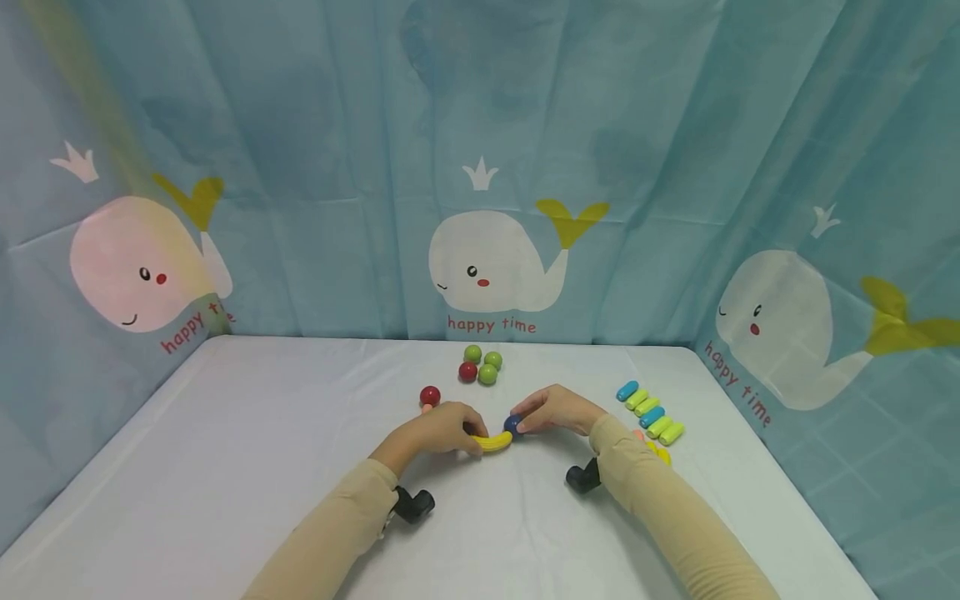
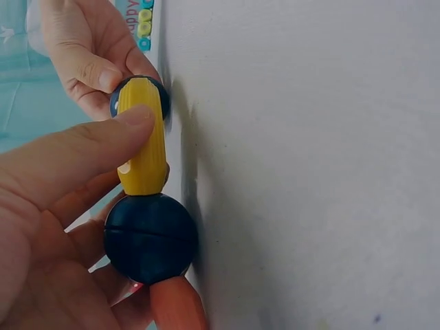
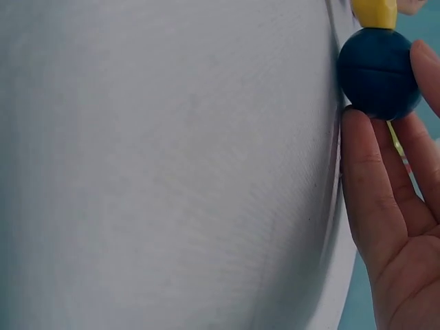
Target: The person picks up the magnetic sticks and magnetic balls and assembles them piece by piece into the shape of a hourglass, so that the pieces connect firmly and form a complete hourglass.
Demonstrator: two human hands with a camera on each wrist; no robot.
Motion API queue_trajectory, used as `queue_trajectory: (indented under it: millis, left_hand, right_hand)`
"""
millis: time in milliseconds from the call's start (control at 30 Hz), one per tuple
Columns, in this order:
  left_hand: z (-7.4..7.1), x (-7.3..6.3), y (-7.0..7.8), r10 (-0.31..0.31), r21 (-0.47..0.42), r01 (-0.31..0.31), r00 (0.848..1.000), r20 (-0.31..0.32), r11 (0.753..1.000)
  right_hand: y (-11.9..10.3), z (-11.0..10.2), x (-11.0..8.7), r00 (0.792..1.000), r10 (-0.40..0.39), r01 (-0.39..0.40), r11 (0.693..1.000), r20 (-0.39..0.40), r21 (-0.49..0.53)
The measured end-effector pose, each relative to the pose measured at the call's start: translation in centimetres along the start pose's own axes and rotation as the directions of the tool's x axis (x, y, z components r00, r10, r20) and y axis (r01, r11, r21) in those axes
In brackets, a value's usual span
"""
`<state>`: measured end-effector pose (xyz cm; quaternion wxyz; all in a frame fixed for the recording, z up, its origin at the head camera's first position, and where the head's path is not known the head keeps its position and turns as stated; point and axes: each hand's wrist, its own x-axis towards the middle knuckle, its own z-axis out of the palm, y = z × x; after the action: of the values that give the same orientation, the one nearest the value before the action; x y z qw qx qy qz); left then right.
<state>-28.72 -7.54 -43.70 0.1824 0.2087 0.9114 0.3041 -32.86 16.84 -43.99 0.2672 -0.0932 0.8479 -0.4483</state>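
Whale curtains [image 1: 300, 167] hang behind a white table [image 1: 480, 525]. On it, the left hand [image 1: 442, 427] pinches a curved yellow toy [image 1: 492, 442], and the right hand [image 1: 557, 408] pinches a dark blue ball [image 1: 512, 425] touching its tip, maybe so the ball does not roll off. A second blue ball [image 2: 151, 240] touches the toy's other end, with an orange piece [image 2: 180, 306] after it. The left hand hides most of that second ball from above, and the left wrist view cuts off the orange piece.

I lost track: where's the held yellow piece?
In the head view, the yellow piece is lower centre, in the left hand, right end against a blue ball.
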Motion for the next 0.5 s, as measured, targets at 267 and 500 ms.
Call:
queue_trajectory:
  millis: [267,500]
  left_hand:
    - [0.22,-0.15,-0.13,0.008,-0.008,-0.008,1.0,-0.021,1.0]
    - [0.48,-0.02,-0.37,0.002,-0.018,-0.003,0.999,-0.035,1.0]
  right_hand:
    - [-0.09,0.11,-0.14,1.0,0.009,-0.009,1.0,-0.005,-0.001]
    - [0.06,0.12,0.01,1.0,0.002,-0.002,1.0,-0.014,-0.023]
